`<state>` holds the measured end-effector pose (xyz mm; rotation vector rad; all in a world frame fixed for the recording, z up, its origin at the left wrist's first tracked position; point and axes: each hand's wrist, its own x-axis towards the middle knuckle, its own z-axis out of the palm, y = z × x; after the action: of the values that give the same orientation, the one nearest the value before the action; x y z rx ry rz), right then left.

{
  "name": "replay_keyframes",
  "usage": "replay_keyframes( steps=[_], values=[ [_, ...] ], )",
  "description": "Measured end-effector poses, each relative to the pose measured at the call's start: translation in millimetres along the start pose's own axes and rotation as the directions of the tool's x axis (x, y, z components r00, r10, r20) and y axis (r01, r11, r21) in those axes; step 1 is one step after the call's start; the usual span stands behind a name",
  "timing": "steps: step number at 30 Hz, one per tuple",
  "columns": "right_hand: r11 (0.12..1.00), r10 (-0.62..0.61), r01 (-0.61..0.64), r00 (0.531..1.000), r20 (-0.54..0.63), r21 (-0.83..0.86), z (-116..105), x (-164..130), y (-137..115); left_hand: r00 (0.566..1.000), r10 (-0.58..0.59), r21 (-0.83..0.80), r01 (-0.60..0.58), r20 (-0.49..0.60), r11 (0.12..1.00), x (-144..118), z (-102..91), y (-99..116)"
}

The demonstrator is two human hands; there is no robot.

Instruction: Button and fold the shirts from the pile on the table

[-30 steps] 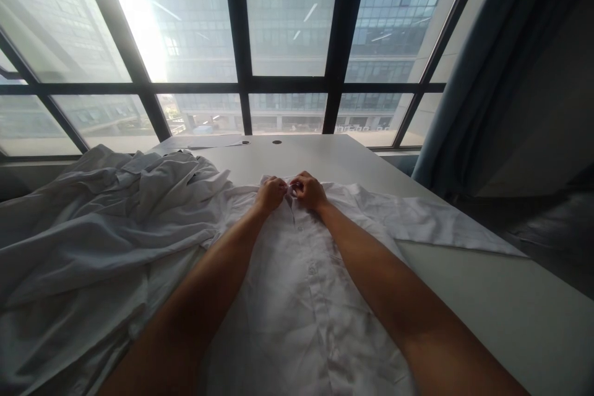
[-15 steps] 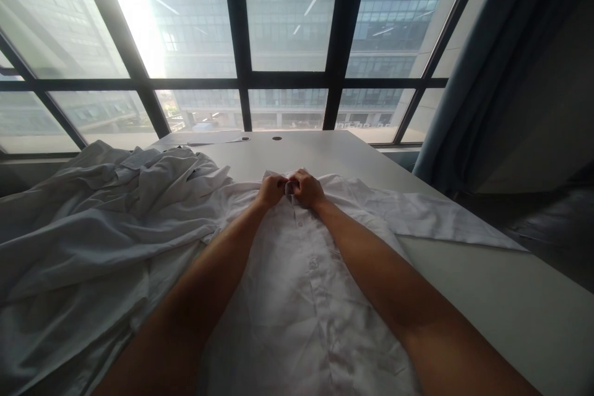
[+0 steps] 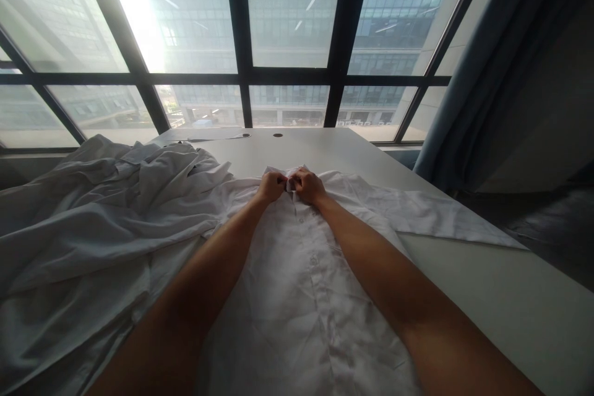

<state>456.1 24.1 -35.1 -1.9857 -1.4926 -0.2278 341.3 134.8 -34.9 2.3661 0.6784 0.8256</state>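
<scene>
A white button-up shirt point(image 3: 278, 284) lies front side up on the table, its collar end away from me and a sleeve stretched out to the right. At the collar, my left hand point(image 3: 273, 186) pinches the fabric with its fingers closed. Close beside it, my right hand point(image 3: 307, 185) is closed on the other side of the collar opening. A small dark gap shows between the two hands. Down the middle of the shirt runs the button placket point(image 3: 313, 263). Whether a button sits between my fingertips is too small to tell.
A heap of crumpled white garments point(image 3: 116, 198) covers the left side. The white table point(image 3: 482, 297) has a round cable hole at its far edge, near flat white sheets point(image 3: 204, 134). Behind stand dark-framed windows point(image 3: 290, 77); a blue-grey curtain point(image 3: 468, 99) hangs at right.
Both hands stay at the collar with only slight finger movement; the fabric between them has shifted a little. The whole view has tilted slightly.
</scene>
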Motion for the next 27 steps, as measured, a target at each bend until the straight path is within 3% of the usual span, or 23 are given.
replay_keyframes(
  steps=[9,14,22,27],
  values=[
    [0.998,-0.025,0.024,1.000,0.013,0.051,2,2,4,1.000,0.017,0.058,-0.016,-0.026,0.998,-3,3.2,6],
    [1.000,-0.016,0.015,1.000,0.015,0.021,1,1,3,1.000,-0.013,0.006,0.013,-0.025,1.000,1,5.2,3],
    [1.000,0.020,-0.020,1.000,-0.019,-0.021,-3,-2,-4,0.983,0.066,-0.219,-0.027,0.171,0.975,2,-2.2,-7],
    [0.999,0.022,-0.021,0.999,-0.033,0.042,-1,1,0,0.997,0.042,-0.097,-0.036,0.063,0.995,1,0.9,-6]
  ],
)
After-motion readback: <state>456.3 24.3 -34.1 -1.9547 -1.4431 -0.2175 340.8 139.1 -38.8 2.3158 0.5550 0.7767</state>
